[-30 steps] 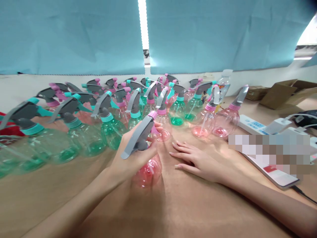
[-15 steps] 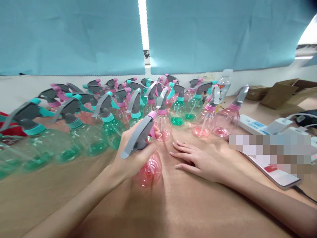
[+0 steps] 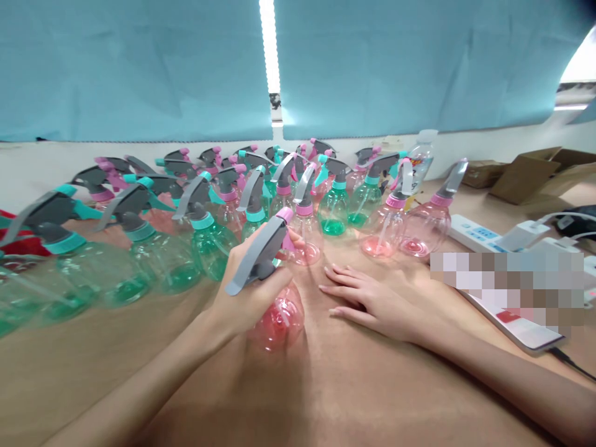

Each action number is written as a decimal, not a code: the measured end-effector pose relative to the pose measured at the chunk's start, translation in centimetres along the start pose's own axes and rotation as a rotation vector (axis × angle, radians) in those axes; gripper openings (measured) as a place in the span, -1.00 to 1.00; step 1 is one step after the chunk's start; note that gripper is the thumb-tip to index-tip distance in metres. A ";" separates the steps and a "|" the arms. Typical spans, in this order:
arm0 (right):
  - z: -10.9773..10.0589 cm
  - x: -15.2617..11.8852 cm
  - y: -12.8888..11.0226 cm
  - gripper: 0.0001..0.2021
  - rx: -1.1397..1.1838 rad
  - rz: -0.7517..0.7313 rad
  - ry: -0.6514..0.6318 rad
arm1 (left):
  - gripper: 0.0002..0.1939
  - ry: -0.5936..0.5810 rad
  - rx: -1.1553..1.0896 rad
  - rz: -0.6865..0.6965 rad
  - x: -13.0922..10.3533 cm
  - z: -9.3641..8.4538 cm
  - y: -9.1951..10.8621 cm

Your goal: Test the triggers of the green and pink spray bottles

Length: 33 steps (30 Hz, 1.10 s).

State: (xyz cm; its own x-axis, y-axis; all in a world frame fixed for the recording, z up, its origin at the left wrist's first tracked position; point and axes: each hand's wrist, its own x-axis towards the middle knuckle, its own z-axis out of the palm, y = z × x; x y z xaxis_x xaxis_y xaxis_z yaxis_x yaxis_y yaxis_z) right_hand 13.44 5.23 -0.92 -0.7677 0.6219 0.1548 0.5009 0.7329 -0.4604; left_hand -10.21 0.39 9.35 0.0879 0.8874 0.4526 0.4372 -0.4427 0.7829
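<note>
My left hand (image 3: 249, 295) is wrapped round the neck of a pink spray bottle (image 3: 279, 320) with a grey and pink trigger head. Its fingers reach the trigger on the far side, where they are partly hidden. Pink liquid shows inside the bottle, low in front of me over the tabletop. My right hand (image 3: 367, 301) lies flat on the table with fingers stretched out, holding nothing. Just beyond the hands stands a clear pink spray bottle (image 3: 307, 239). A green spray bottle (image 3: 212, 245) with a turquoise collar is close to the left hand.
Several green and pink spray bottles (image 3: 335, 211) crowd the back and left. At the right are a white power strip (image 3: 475, 233) with plugs, a phone (image 3: 531, 332) partly blurred out, and an open cardboard box (image 3: 526, 177). A clear plastic bottle (image 3: 421, 158) stands behind.
The grey spray head in my left hand has shifted very slightly, and the fingers at the trigger have moved a little. My right hand stays in place.
</note>
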 end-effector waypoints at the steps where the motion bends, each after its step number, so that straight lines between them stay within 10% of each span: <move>1: 0.0 0.0 0.0 -0.46 -0.007 0.002 -0.005 | -0.70 0.001 -0.001 -0.005 -0.1 0.0 -0.1; 33: 0.0 -0.1 0.0 -0.48 0.011 0.000 0.006 | -0.58 0.044 0.021 -0.026 -0.4 0.4 -0.6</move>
State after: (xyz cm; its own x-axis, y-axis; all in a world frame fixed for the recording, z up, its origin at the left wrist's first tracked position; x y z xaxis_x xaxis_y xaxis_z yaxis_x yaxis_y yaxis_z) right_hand 13.55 5.14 -0.91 -0.7653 0.6233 0.1607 0.4959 0.7301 -0.4702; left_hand -10.19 0.35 8.51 0.0374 0.8917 0.4511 0.4572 -0.4167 0.7857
